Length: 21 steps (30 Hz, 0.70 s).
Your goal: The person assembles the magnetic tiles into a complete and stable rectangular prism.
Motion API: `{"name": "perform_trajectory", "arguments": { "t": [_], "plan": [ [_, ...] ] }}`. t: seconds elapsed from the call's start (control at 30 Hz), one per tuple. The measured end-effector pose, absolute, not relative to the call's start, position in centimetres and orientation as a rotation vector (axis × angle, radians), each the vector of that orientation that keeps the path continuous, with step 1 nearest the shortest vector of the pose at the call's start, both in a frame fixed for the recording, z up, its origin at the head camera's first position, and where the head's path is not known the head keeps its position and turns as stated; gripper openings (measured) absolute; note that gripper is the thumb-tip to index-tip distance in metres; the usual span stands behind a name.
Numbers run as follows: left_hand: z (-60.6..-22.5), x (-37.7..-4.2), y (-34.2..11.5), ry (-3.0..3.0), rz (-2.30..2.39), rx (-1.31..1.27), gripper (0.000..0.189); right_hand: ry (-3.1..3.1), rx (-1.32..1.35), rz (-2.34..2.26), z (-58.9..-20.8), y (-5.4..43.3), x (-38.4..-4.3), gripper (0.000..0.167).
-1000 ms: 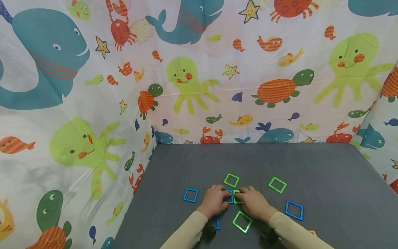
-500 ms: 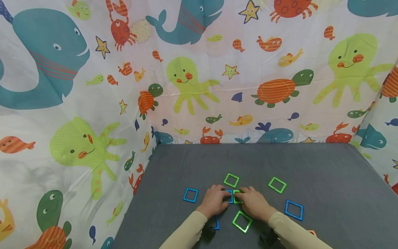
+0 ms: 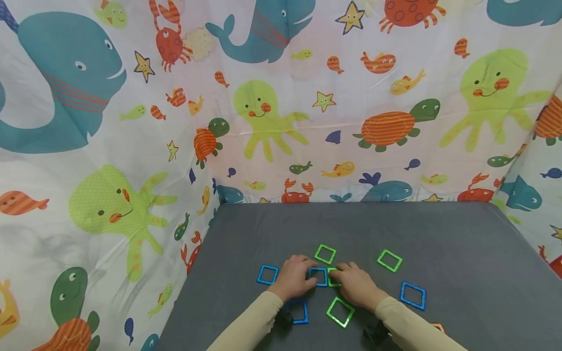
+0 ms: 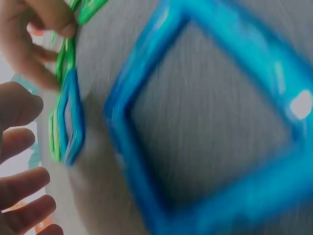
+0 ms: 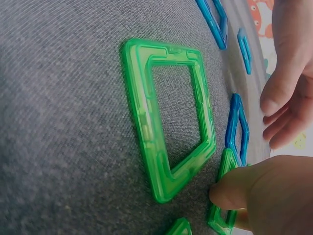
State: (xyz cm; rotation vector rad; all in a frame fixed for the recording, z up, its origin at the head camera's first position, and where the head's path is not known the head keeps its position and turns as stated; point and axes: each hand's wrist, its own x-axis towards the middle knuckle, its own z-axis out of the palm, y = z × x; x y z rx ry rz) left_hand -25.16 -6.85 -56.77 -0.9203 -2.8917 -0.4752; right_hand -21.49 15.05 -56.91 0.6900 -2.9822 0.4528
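Observation:
My left hand (image 3: 295,277) is held with spread, relaxed fingers just left of a blue square magnetic tile frame (image 3: 326,278), nothing between them in the left wrist view. That blue tile lies flat, its right edge against a green square magnetic tile (image 3: 330,278). My right hand (image 3: 356,284) pinches this green tile, thumb over its near edge in the right wrist view; the hand covers much of it. Another green tile (image 3: 318,251) lies just beyond the pair. Nearer to me is a further green tile (image 5: 137,117), large in the right wrist view.
Blue tiles lie at the left (image 3: 259,273), under my left forearm (image 3: 306,312) and at the right (image 3: 424,300). A green tile (image 3: 393,254) sits farther back right. An orange piece (image 3: 439,327) shows beside my right sleeve. Patterned fabric (image 3: 281,97) hangs round the grey table (image 3: 351,219).
My left hand has let go of the blue tile and moved left, uncovering it and more of the blue tile below the forearm. The right hand stays on the green tile.

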Motion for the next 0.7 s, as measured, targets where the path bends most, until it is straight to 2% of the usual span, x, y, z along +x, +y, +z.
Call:
{"name": "perform_trajectory", "arguments": {
  "t": [0.33, 0.7],
  "plan": [
    [-55.7, -27.0, -11.6, -2.987, -0.308, -0.864, 0.033, -2.968, 0.702, 0.485, -56.7, 15.2, -21.5, 0.043],
    [-55.8, -27.0, -14.9, -3.131, -0.281, -0.898, 0.043, -2.957, 0.711, 0.467, -56.9, 15.3, -21.5, 0.041]
  ]
}}
